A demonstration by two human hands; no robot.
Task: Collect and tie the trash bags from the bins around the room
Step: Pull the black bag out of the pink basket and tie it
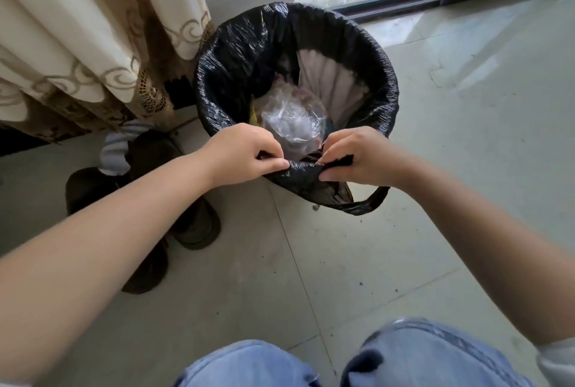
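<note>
A round bin stands on the floor, lined with a black trash bag (249, 41) folded over its rim. Inside lie a crumpled clear plastic bag (292, 122) and other rubbish, and part of the bin's pale ribbed inner wall (326, 78) shows. My left hand (245, 153) pinches the bag's near edge at the rim. My right hand (357, 156) grips the same edge a little to the right, bunching the plastic. A loop handle of the bag (370, 200) hangs down below my right hand.
A cream patterned curtain (87, 44) hangs at the left, touching the bin. Dark shoes (193, 224) and a grey sock (115, 153) lie on the tiled floor left of the bin. A glass sliding door frame (404, 3) runs behind. My jeans-clad knees (404, 355) are at the bottom.
</note>
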